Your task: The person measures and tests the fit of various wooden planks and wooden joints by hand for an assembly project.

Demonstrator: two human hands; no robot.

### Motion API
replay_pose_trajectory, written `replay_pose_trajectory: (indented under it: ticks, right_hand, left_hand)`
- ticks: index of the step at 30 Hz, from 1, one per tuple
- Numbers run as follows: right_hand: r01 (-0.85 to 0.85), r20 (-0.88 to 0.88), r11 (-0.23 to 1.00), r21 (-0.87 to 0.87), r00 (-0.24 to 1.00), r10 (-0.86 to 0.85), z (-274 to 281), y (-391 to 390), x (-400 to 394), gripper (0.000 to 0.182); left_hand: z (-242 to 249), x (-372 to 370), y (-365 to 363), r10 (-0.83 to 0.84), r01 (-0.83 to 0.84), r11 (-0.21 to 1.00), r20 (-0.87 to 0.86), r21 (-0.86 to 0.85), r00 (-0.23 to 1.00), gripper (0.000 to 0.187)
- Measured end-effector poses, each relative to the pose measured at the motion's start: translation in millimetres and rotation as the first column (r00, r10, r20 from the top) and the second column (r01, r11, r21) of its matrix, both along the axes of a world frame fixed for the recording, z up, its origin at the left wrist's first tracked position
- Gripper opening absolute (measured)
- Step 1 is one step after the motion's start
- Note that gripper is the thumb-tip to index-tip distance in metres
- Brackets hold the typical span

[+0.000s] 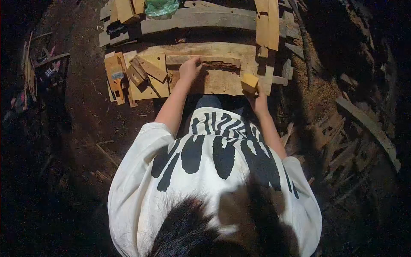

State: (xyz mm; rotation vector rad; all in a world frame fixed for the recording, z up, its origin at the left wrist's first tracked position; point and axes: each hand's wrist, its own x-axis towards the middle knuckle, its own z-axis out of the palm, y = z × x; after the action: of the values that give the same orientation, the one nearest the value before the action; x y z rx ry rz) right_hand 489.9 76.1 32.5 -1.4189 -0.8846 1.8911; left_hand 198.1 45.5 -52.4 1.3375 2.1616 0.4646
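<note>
My left hand (pixel 189 68) presses down on a long narrow wooden strip (pixel 220 60) that lies across a flat wooden board (pixel 222 83) in front of me. My right hand (pixel 259 97) grips a small yellow block (pixel 249 82) at the board's near right corner. My white shirt with black stripes fills the lower middle of the view and hides my legs.
Several short wood offcuts (pixel 145 70) are piled left of the board, beside a brush (pixel 118 83). Long planks (pixel 201 19), upright slats (pixel 267 23) and a green bag (pixel 161 7) lie beyond. Scrap wood (pixel 364 124) litters the dark dirt ground at right.
</note>
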Motion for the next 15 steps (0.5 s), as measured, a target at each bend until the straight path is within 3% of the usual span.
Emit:
replay_pose_trajectory:
  ticks: [1, 3, 4, 5, 6, 7, 8, 9, 11, 13, 15]
  right_hand:
    - [0.0, -0.002, 1.0, 0.001, 1.0, 0.0, -2.9, -0.6, 2.0, 0.037]
    - [0.144, -0.257, 0.924, -0.354, 0.935, -0.244, -3.1, 3.6, 4.2, 0.038]
    - [0.141, -0.26, 0.924, -0.355, 0.935, -0.242, 1.4, 3.5, 5.8, 0.038]
    - [-0.034, 0.06, 0.999, -0.018, 0.998, 0.035, 8.0, 1.7, 9.8, 0.041]
    - [-0.316, 0.441, 0.92, 0.233, 0.877, 0.19, 13.2, 1.0, 12.3, 0.044]
    - [-0.317, 0.44, 0.92, 0.23, 0.877, 0.192, 10.2, 2.6, 14.0, 0.044]
    - [-0.254, 0.471, 0.922, 0.293, 0.877, 0.092, 5.2, 6.0, 14.8, 0.045]
    - [-0.192, 0.494, 0.914, 0.358, 0.869, -0.011, 2.4, 7.9, 15.9, 0.046]
    - [-0.161, 0.482, 0.936, 0.312, 0.876, -0.011, 2.3, 8.0, 18.1, 0.043]
    - [-0.101, 0.442, 0.955, 0.28, 0.897, -0.035, 1.2, 8.0, 16.6, 0.041]
    - [-0.13, 0.462, 0.96, 0.248, 0.887, 0.001, 10.2, 6.4, 14.2, 0.04]
  left_hand:
    - [5.5, 2.5, -0.7, 0.0, 0.0, 1.0, -0.002, 0.001, 1.0, 0.027]
    - [14.9, 7.5, -2.3, 0.21, -0.227, 0.974, 0.276, 0.028, 0.938, 0.026]
    - [16.0, 7.7, -3.3, 0.212, -0.229, 0.973, 0.272, 0.03, 0.939, 0.026]
    - [17.5, 8.1, -4.4, 0.379, -0.413, 0.908, 0.566, -0.073, 0.732, 0.027]
    - [16.1, 8.7, -6.7, 0.49, -0.536, 0.812, 0.77, -0.232, 0.41, 0.028]
    - [10.6, 9.6, -10.5, 0.493, -0.537, 0.811, 0.768, -0.234, 0.41, 0.028]
    - [4.2, 10.7, -14.5, 0.47, -0.548, 0.734, 0.882, -0.401, -0.014, 0.029]
    - [-0.3, 10.7, -17.1, 0.368, -0.48, 0.676, 0.821, -0.559, -0.437, 0.031]
    - [29.6, 15.1, -15.8, 0.32, -0.455, 0.74, 0.854, -0.496, -0.41, 0.04]
    - [36.8, 18.4, -15.2, 0.302, -0.363, 0.774, 0.806, -0.519, -0.509, 0.047]
    - [43.7, 21.1, -15.8, 0.283, -0.346, 0.82, 0.848, -0.456, -0.448, 0.05]
